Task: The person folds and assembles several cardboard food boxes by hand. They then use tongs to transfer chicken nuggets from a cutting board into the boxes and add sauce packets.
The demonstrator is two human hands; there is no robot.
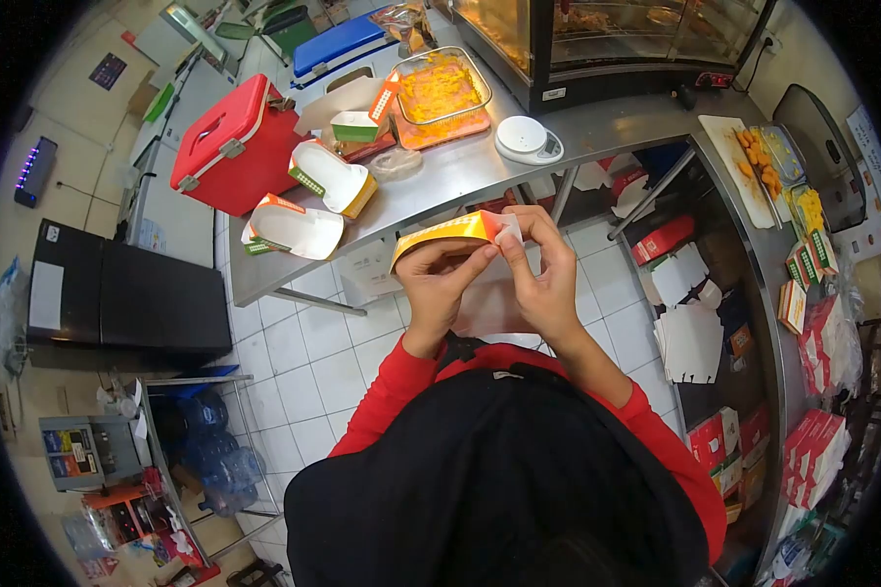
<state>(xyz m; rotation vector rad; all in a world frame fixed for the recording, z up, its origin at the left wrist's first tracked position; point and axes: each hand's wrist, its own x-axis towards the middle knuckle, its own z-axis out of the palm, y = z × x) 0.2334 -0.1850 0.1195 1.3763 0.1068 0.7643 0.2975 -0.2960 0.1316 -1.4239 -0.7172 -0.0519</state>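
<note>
Both hands are raised in front of my chest, short of the steel table's near edge. Between them is a yellow and orange cardboard food tray (445, 231). My left hand (435, 291) is closed around the tray's left part, with the thumb near its middle. The fingers and thumb of my right hand (548, 277) pinch the white and red flap at its right end. Part of the tray's underside is hidden by my fingers. Beyond my hands, a folded food tray (299, 231) and another food tray (335, 180) stand on the table with their white insides facing up.
A red cooler box (235, 142), a wire-rimmed tray of yellow food (447, 86) and a white kitchen scale (526, 140) sit on the steel table (440, 186). Behind is a glass warming cabinet (636, 44). At right, a side counter holds a cutting board (739, 166).
</note>
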